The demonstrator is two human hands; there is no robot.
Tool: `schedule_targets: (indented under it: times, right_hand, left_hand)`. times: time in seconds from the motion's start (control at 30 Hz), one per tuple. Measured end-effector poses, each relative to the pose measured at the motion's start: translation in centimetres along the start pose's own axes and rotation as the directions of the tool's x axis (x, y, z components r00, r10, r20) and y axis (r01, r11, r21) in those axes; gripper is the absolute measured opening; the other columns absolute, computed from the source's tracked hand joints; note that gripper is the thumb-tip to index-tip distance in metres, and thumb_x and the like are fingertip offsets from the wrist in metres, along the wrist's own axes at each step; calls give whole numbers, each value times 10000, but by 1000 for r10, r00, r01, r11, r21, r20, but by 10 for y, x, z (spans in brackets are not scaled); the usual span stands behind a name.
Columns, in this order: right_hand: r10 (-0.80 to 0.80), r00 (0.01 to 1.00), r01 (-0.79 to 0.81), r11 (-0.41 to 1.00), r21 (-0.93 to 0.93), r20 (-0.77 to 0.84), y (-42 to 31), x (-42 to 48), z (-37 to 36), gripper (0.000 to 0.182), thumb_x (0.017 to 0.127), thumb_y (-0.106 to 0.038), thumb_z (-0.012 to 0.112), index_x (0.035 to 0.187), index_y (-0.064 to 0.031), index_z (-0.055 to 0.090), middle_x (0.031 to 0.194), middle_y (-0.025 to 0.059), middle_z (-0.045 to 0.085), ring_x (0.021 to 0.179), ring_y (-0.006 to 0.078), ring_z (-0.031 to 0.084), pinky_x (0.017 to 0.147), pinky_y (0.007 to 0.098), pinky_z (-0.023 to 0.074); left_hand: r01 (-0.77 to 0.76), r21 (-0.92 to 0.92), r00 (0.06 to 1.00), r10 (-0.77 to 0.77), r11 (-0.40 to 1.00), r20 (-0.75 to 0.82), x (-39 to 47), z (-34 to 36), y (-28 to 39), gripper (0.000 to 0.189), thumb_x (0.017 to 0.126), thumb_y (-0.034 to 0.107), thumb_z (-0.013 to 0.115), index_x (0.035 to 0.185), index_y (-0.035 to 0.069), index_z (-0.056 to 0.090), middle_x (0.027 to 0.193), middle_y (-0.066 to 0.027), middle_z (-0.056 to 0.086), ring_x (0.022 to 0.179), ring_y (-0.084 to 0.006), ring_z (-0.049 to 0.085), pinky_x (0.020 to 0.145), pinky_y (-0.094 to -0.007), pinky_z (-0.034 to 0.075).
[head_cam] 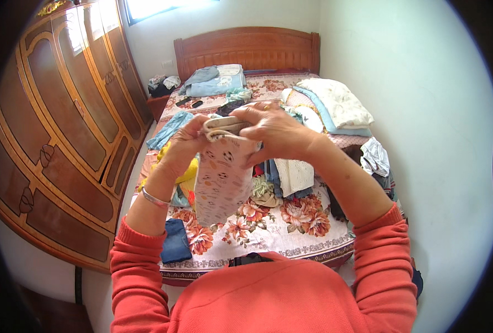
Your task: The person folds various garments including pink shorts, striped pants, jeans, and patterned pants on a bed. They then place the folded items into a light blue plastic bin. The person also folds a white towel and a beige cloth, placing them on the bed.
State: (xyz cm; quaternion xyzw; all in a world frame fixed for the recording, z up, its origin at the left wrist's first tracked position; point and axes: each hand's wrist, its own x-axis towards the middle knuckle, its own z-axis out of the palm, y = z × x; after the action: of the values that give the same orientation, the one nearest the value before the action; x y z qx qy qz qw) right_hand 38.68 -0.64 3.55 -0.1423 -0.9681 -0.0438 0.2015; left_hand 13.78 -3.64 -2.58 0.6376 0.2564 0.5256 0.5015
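A white garment with a small football print (225,179) hangs from both hands above the bed, its upper part folded over. My left hand (188,143) grips the fold at its left corner. My right hand (263,127) holds the fold's right side, thumb and fingers around the cloth. Beneath and behind it, partly hidden, are a yellow garment (188,170), a white textured cloth (295,175) and a crumpled pale green and beige bundle (265,191). Folded blue denim (175,241) rests at the bed's near left corner.
The bed has a floral sheet (267,224) and a wooden headboard (246,49). Folded quilts (333,100) are stacked at the right, near a crumpled white garment (374,157). Light blue bedding (215,83) lies at the far left. A wooden wardrobe (67,112) stands left.
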Motion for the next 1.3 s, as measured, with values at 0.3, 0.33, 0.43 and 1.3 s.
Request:
schedule_targets:
  times: [0.3, 0.33, 0.43, 1.3]
  right_hand:
    - [213, 957, -150, 945, 289, -198, 17, -18, -3, 425, 698, -244, 808, 1033, -58, 623, 1136, 117, 587, 1021, 252, 587, 878, 356, 482]
    - [266, 934, -174, 922, 345, -239, 21, -18, -2, 471, 699, -264, 807, 1084, -66, 621, 1138, 126, 594, 1023, 248, 594, 887, 361, 481]
    - [477, 860, -97, 504, 858, -182, 24, -19, 19, 670, 744, -226, 796, 1290, -73, 439, 1230, 132, 541, 1082, 206, 552, 945, 338, 456]
    - [545, 637, -464, -293, 836, 545, -9, -25, 121, 333, 886, -204, 616, 1122, 27, 574, 993, 120, 662, 799, 183, 664, 684, 296, 555]
  left_hand:
    - [-63, 195, 971, 105, 979, -215, 3, 17, 4, 148, 910, 30, 557, 1048, 74, 592, 922, 38, 598, 864, -33, 526, 771, -208, 442]
    - [-86, 152, 963, 122, 985, -241, 8, 21, 7, 147, 913, 38, 560, 1053, 74, 590, 927, 35, 600, 866, -34, 527, 771, -209, 442]
    - [-92, 21, 975, 95, 996, -201, 14, 24, 18, 154, 916, 62, 578, 1068, 88, 587, 961, 6, 623, 871, -55, 554, 775, -226, 458]
    - [410, -454, 908, -303, 791, 291, -188, 100, -165, 447, 981, 253, 438, 1365, 25, 415, 1369, -126, 476, 1204, -250, 503, 1010, -367, 420]
